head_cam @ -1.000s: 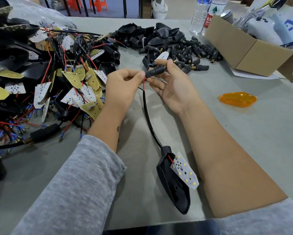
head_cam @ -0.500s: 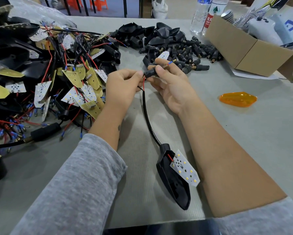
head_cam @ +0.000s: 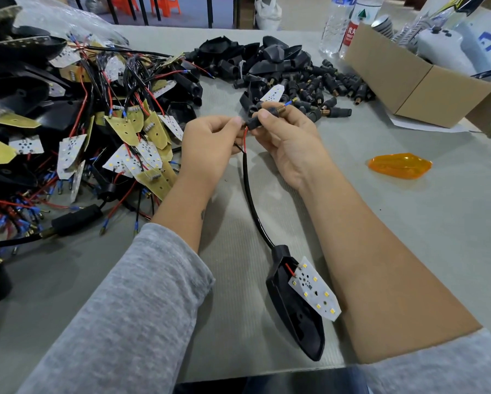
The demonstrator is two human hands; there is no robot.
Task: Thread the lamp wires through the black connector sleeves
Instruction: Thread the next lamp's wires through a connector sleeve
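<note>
My right hand [head_cam: 288, 143] pinches the black connector sleeve [head_cam: 256, 121]; my left hand [head_cam: 210, 146] pinches the red wire [head_cam: 245, 139] at its mouth. Wire looks thin, floppy: best held close to the entry.

Both forearms extend forward over the work surface and converge, grey sleeves pushed up toward the elbows. Left hand [head_cam: 210, 143] is knuckles-up with fingers curled, thumb and forefinger pinched together at its inner edge. Right hand [head_cam: 289, 143] is turned palm inward, thumb [head_cam: 267, 116] and curled fingers closed in a grip, its fingertips close to those of the left hand.
</note>
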